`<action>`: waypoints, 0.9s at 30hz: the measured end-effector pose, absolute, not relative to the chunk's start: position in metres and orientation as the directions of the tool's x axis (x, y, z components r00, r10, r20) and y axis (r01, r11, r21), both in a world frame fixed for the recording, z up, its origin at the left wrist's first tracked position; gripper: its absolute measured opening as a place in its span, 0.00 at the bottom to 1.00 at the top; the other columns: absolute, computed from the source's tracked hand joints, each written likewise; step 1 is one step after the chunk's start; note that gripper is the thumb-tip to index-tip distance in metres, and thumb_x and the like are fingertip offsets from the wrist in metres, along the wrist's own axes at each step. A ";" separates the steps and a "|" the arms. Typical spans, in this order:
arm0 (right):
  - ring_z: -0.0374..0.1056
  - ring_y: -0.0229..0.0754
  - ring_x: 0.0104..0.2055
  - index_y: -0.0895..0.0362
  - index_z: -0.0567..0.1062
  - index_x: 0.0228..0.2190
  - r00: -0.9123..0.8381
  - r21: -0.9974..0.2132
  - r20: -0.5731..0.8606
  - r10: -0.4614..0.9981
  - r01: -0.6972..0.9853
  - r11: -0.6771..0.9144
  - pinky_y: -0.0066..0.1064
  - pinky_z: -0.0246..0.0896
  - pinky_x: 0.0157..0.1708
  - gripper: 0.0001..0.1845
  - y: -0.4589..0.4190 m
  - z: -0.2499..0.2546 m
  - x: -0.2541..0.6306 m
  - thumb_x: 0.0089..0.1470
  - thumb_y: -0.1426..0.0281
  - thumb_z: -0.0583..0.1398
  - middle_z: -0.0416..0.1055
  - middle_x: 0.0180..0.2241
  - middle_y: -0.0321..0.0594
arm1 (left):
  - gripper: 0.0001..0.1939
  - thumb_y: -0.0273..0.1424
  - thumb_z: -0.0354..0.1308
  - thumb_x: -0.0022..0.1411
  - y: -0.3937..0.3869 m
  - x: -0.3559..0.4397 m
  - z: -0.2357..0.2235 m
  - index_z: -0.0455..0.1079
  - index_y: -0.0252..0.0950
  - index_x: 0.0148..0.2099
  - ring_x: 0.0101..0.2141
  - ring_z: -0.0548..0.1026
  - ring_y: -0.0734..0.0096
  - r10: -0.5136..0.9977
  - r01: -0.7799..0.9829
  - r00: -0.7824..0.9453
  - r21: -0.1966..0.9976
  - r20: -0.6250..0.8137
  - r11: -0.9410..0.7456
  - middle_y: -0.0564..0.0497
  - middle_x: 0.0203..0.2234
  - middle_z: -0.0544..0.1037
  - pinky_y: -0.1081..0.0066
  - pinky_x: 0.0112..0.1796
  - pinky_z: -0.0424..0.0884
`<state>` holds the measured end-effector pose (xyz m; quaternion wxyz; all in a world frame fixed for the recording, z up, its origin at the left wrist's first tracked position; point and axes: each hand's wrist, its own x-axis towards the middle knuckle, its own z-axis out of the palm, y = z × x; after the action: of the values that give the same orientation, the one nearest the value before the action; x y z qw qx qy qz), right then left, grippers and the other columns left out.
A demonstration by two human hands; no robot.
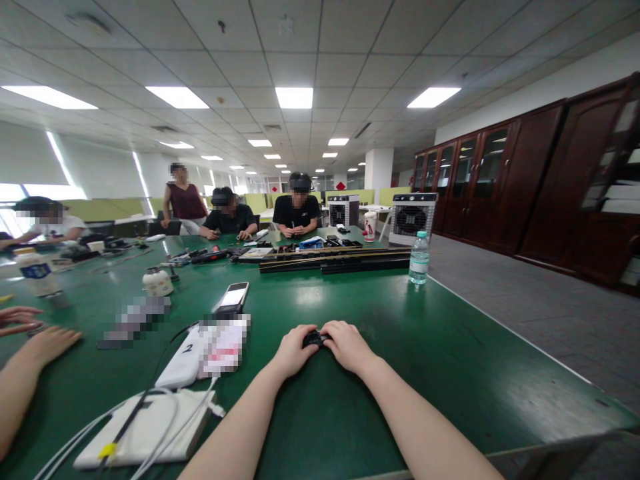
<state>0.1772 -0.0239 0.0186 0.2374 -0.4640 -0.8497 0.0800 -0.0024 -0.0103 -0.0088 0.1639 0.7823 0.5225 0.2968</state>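
Observation:
Between my two hands, low over the green table (310, 413), is a small black object (315, 339) whose kind I cannot make out. My left hand (296, 347) grips it from the left, fingers curled round its far side. From the right, my right hand (347, 343) is closed on the same piece, thumb and fingers pressed together. Much of the object is hidden behind the fingers. To the left of my hands lie a white power bank (181, 360) marked 2 and a phone (233, 298).
A water bottle (419, 259) stands near the right edge. Long black rails (340, 260) lie across the table. A white box (145, 427) with cables is at the front left. Another person's hand (53, 347) rests at far left; several people sit beyond.

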 end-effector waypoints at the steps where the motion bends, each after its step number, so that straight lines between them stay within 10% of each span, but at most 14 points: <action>1: 0.65 0.46 0.48 0.52 0.73 0.42 -0.457 -0.353 0.322 0.829 0.755 0.553 0.40 0.57 0.47 0.12 -0.024 0.019 0.177 0.56 0.73 0.55 0.72 0.46 0.41 | 0.22 0.25 0.60 0.54 -0.010 -0.002 -0.009 0.68 0.36 0.52 0.48 0.71 0.60 0.915 0.721 0.279 0.565 0.293 -0.401 0.46 0.48 0.74 0.64 0.51 0.65; 27: 0.66 0.47 0.49 0.51 0.74 0.39 -0.438 -0.420 0.263 0.859 0.750 0.511 0.41 0.57 0.48 0.10 -0.023 0.020 0.179 0.52 0.71 0.60 0.73 0.45 0.39 | 0.22 0.25 0.60 0.53 -0.008 -0.003 -0.013 0.68 0.36 0.52 0.48 0.72 0.60 0.906 0.708 0.282 0.568 0.317 -0.419 0.46 0.47 0.75 0.63 0.51 0.66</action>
<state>0.1789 -0.0231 0.0199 0.2261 -0.4793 -0.8393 0.1211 -0.0035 -0.0076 -0.0129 0.1607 0.7843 0.5143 0.3075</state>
